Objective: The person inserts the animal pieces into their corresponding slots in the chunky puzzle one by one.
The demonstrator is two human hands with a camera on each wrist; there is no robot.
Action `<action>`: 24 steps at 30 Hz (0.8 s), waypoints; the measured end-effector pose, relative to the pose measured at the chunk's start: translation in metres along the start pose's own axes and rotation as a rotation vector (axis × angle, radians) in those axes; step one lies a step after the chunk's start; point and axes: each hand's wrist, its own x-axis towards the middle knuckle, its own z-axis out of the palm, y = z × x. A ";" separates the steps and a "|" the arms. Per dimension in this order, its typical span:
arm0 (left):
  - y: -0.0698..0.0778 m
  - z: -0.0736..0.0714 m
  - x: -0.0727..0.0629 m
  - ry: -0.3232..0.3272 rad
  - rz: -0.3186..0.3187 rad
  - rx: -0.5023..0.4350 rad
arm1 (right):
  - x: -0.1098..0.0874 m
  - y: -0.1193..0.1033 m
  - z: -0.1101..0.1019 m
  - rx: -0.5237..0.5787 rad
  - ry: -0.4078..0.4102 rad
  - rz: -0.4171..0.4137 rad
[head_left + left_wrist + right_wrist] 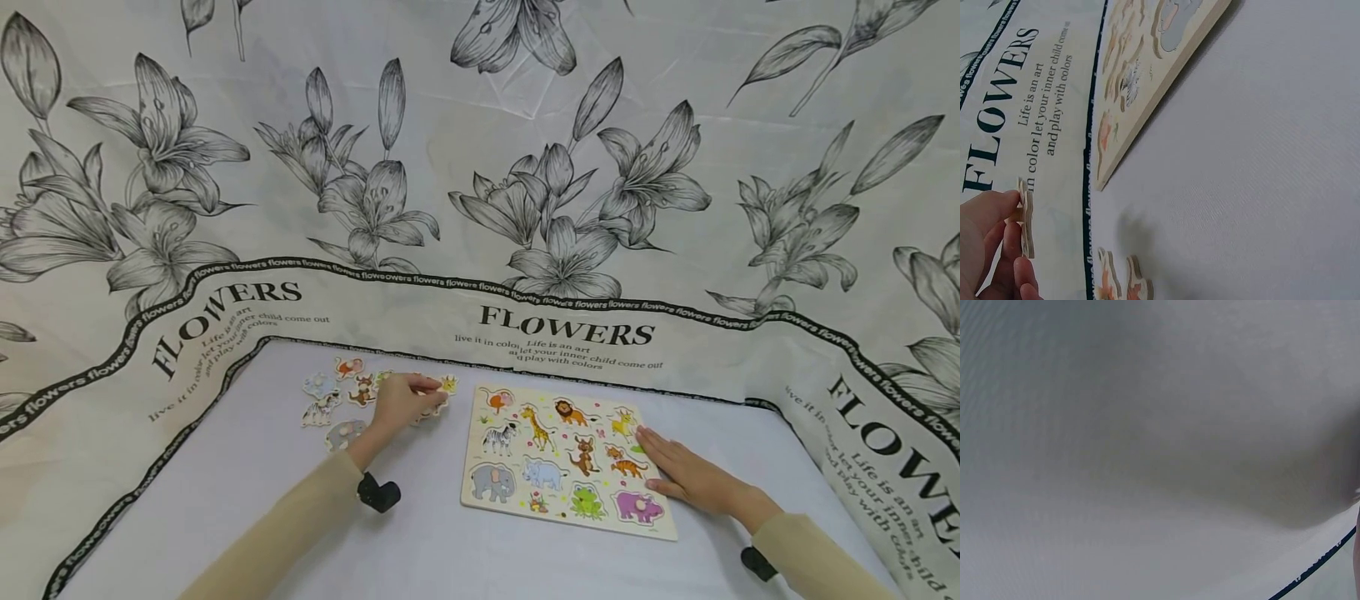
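My left hand [403,407] is over the loose pieces at the left and pinches a wooden puzzle piece with a yellow animal [448,384]. Seen edge-on in the left wrist view, that piece [1028,225] has its small knob between thumb and fingers, and it is lifted off the table. At the right edge of the wooden animal puzzle board [573,522] lies my right hand [693,475], its fingers stretched out and touching the board. The right wrist view shows mostly blurred white cloth.
Loose pieces lie left of the board: a monkey [349,367], a kangaroo [362,390], a zebra [321,410], an elephant [346,434] and others partly behind the left hand. A flower-printed cloth [420,317] rises behind the white table [420,533].
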 end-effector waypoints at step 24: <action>0.043 0.042 -0.001 -0.095 0.091 -0.024 | -0.001 -0.001 -0.001 0.014 0.002 -0.025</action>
